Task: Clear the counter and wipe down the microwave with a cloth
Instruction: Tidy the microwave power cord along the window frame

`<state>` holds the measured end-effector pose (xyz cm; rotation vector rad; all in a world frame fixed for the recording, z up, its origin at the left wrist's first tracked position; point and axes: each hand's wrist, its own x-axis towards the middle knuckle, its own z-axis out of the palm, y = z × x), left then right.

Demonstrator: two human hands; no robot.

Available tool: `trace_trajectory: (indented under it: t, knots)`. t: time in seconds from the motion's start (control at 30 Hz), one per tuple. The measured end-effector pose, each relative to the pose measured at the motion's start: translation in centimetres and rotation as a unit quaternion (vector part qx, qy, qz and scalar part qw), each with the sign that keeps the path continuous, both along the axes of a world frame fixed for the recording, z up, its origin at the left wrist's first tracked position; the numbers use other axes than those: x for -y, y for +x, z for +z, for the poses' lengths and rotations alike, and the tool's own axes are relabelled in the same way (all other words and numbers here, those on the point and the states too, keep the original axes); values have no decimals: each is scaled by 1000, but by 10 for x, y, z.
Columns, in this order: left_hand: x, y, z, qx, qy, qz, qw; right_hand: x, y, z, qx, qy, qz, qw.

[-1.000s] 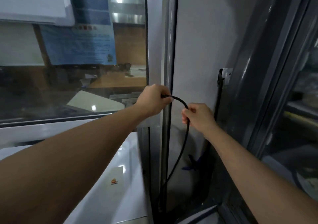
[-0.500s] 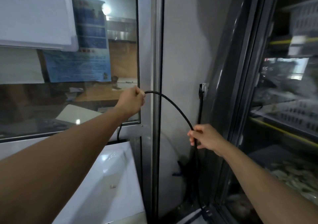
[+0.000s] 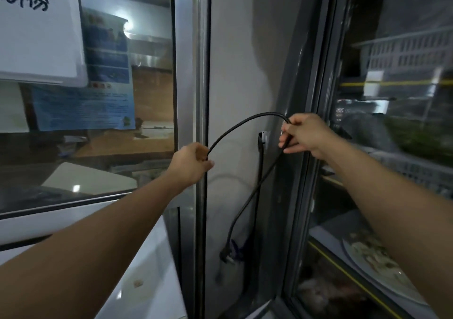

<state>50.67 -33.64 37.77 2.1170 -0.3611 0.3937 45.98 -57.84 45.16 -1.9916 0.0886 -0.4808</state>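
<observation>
A black power cable (image 3: 235, 128) arcs between my two hands in front of a grey wall panel. My left hand (image 3: 190, 163) grips one end of the arc beside the metal window frame (image 3: 201, 73). My right hand (image 3: 305, 134) pinches the cable higher and to the right. Below it the cable hangs down to a plug (image 3: 226, 253) dangling free near the wall. The white top of the microwave (image 3: 147, 277) shows at the bottom left, under my left forearm. No cloth is in view.
A wall socket (image 3: 263, 137) with another black cord sits between my hands. A glass window (image 3: 98, 122) with a whiteboard (image 3: 39, 31) and blue poster fills the left. On the right a glass-door cabinet (image 3: 392, 147) holds baskets and a plate of food.
My right hand has risen with the cable and moved right; the plug now hangs free below. My left hand has dropped slightly. The view has shifted.
</observation>
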Motion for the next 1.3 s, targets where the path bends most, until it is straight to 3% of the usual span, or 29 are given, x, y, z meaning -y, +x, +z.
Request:
trace_trajectory:
  t: [0.33,0.53,0.8,0.97,1.1,1.3]
  knots:
    - [50,11,-34,-85,-59,-101,989,-32,18,60,54,-72,24,996]
    - [77,11,-46,-122,-101,-146,977,-36,34,61,62,-24,29,997]
    - [46,14,-40,-97,-150,-76,981,-20,47,40,86,24,-10,996]
    - [4,20,-31,-3,-23,25,999,-16,54,23,93,71,4,993]
    - [-17,31,-27,25,-53,87,995,-19,61,12,108,104,6,989]
    - [-19,55,-19,-76,-41,-10,996,-18,53,3,126,103,3,987]
